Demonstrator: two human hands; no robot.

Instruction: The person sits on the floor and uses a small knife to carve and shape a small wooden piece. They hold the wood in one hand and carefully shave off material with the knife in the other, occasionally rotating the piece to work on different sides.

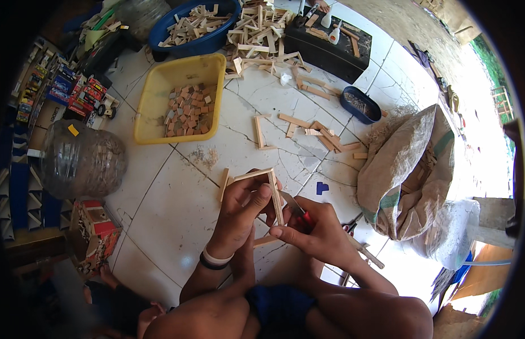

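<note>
My left hand (pixel 240 208) grips a small frame of thin wooden strips (pixel 272 190), held upright above the white tiled floor. My right hand (pixel 313 229) holds a red-handled tool with a metal blade (pixel 296 210) against the frame's right strip, its fingertips touching the strip's lower end. A pale and a black band circle my left wrist. Both forearms come up from my bent knees at the lower edge.
Yellow tub (pixel 160 93) holds small wooden squares; blue basin (pixel 217 40) and a heap of wooden pieces (pixel 262 31) lie behind. Loose strips (pixel 324 133), a small blue tray (pixel 359 105), a sack (pixel 406 169), a clear jug (pixel 81 161) and cartons (pixel 93 226) surround me.
</note>
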